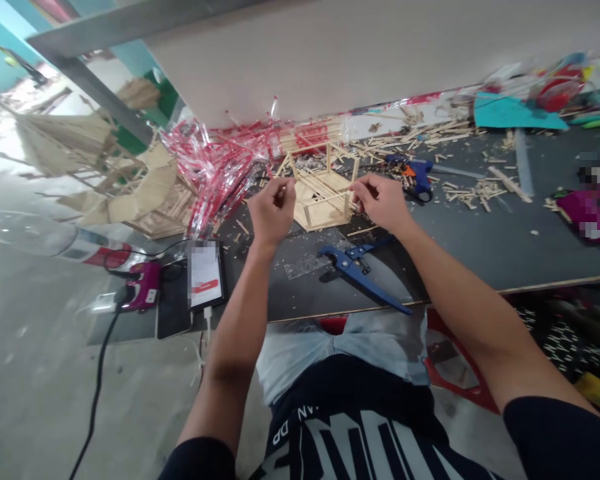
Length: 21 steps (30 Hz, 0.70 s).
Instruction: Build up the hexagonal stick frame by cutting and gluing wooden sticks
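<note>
A small six-sided model of thin wooden sticks (325,217) stands on the dark table between my hands. It has a flat base, short upright posts and a rail along its near side. My left hand (273,210) is closed at the left side of the model, fingers curled; the exact spot it pinches is hidden. At the right side, my right hand (384,200) pinches the model near a corner post and the rail's end. In front of the model lie a blue-handled cutter (363,277) and a clear ruler (315,257).
A blue glue gun (420,177) lies to the right among stick offcuts (473,193). Red-and-clear plastic wrappers (220,167) heap at the back left. A phone (206,273), a purple power strip (143,287) and a larger wooden model (145,187) are on the left.
</note>
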Each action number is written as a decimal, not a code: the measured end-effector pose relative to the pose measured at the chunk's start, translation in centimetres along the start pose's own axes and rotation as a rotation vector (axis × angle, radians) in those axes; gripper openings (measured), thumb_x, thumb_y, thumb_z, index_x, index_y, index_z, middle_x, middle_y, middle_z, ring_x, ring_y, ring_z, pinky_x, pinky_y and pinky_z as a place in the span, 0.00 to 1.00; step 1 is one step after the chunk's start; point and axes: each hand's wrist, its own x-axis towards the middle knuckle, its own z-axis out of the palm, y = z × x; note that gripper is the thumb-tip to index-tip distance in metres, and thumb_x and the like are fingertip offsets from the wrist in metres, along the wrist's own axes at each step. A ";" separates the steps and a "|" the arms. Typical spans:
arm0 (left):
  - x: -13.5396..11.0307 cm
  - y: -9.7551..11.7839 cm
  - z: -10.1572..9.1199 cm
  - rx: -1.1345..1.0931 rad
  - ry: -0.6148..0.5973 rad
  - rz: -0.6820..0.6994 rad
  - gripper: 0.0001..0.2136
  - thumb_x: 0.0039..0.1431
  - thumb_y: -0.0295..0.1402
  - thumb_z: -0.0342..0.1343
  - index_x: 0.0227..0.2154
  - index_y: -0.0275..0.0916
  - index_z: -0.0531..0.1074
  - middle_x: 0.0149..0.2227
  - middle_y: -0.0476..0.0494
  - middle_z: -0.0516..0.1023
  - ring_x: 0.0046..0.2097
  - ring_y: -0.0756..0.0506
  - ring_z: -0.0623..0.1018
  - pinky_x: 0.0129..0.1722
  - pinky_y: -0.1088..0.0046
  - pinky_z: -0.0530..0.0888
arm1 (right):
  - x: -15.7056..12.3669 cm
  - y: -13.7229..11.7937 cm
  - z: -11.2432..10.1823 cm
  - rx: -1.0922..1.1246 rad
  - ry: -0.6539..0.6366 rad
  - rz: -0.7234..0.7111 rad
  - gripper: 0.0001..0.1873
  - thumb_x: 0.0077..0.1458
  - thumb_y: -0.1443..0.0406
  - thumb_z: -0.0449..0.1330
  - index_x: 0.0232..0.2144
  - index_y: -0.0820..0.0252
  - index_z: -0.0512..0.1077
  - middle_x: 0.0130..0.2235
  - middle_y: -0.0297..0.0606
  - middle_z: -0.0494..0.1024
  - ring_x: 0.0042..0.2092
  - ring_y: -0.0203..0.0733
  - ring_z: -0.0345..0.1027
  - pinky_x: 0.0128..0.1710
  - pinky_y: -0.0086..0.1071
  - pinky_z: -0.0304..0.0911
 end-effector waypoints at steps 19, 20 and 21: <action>-0.4 -1.2 0.5 -0.343 0.174 -0.292 0.10 0.64 0.36 0.63 0.27 0.41 0.74 0.23 0.50 0.79 0.19 0.55 0.72 0.19 0.77 0.66 | 0.4 1.0 -0.2 0.026 0.054 -0.015 0.24 0.60 0.42 0.60 0.41 0.55 0.77 0.37 0.39 0.80 0.24 0.35 0.67 0.24 0.33 0.67; -0.4 -1.4 0.6 -0.350 0.172 -0.276 0.10 0.66 0.37 0.61 0.29 0.41 0.74 0.25 0.49 0.81 0.20 0.55 0.74 0.21 0.77 0.67 | 0.3 0.8 -0.3 0.063 0.020 -0.020 0.25 0.60 0.41 0.59 0.42 0.55 0.77 0.36 0.39 0.80 0.24 0.35 0.67 0.24 0.33 0.66; -0.4 -1.5 0.7 -0.357 0.170 -0.259 0.10 0.67 0.38 0.59 0.30 0.41 0.74 0.27 0.48 0.82 0.21 0.54 0.75 0.22 0.77 0.69 | 0.2 0.6 -0.3 0.093 -0.019 -0.031 0.26 0.60 0.41 0.59 0.42 0.55 0.77 0.36 0.39 0.80 0.25 0.35 0.67 0.24 0.33 0.66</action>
